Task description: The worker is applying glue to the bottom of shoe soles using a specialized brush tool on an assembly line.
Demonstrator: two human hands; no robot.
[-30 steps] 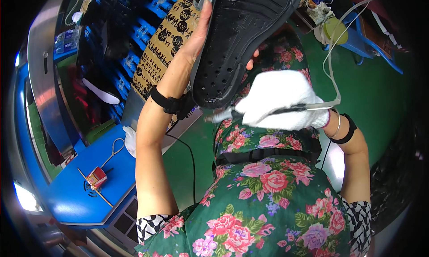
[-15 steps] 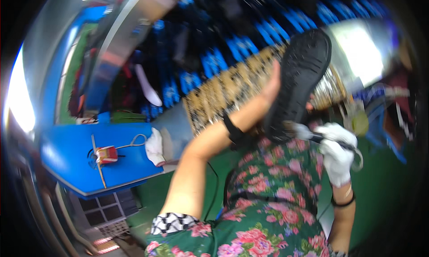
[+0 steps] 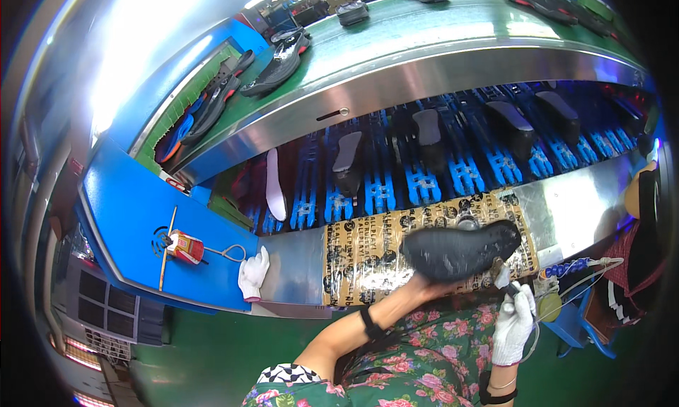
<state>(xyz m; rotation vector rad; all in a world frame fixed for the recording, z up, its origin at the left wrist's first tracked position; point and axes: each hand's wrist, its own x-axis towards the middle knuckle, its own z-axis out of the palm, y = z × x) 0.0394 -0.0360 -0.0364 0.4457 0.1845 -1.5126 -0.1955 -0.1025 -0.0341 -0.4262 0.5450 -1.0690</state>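
My left hand (image 3: 429, 287), bare, grips a black shoe sole (image 3: 460, 251) from below. The fingers are mostly hidden behind it. It is held lengthwise from left to right, over a work surface wrapped in printed tape (image 3: 357, 251). In a white knitted glove, my right hand (image 3: 514, 323) is closed around the dark handle of a brush (image 3: 503, 276). The bristles are at the sole's near right edge; whether they touch it I cannot tell. A thin pale tube (image 3: 535, 329) runs beside the gloved hand.
Beyond the sole, blue conveyor racks (image 3: 380, 195) carry several dark shoe pieces. A green upper belt (image 3: 396, 32) bears black soles. On the blue table (image 3: 127, 216) at left are a red-and-yellow box (image 3: 187, 247) and a stick. A white glove (image 3: 253, 274) lies on the metal ledge.
The sole has swung from nearly upright to lying sideways, lower over the taped surface. My right hand has stayed close with the brush. The view has shifted, bringing the upper belt into sight.
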